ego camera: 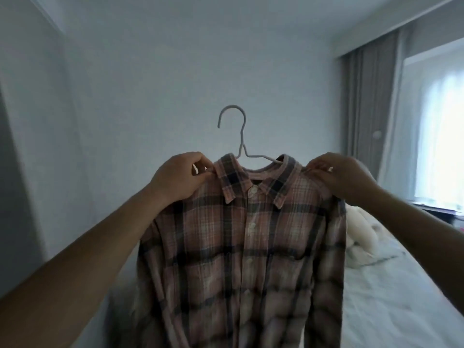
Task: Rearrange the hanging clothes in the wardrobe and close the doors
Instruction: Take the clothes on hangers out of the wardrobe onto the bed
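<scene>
A pink and dark plaid shirt (241,247) hangs buttoned on a thin white wire hanger (241,136), held up in front of me at chest height. My left hand (178,177) pinches the shirt's left shoulder beside the collar. My right hand (344,177) pinches the right shoulder in the same way. The hanger's hook sticks up free above the collar, with nothing around it. The wardrobe and its doors are out of view.
A plain pale wall (150,71) stands behind the shirt. A bed (401,297) with light bedding and a white soft toy (361,234) lies at the right. Grey curtains (369,96) and a bright window (442,134) fill the far right.
</scene>
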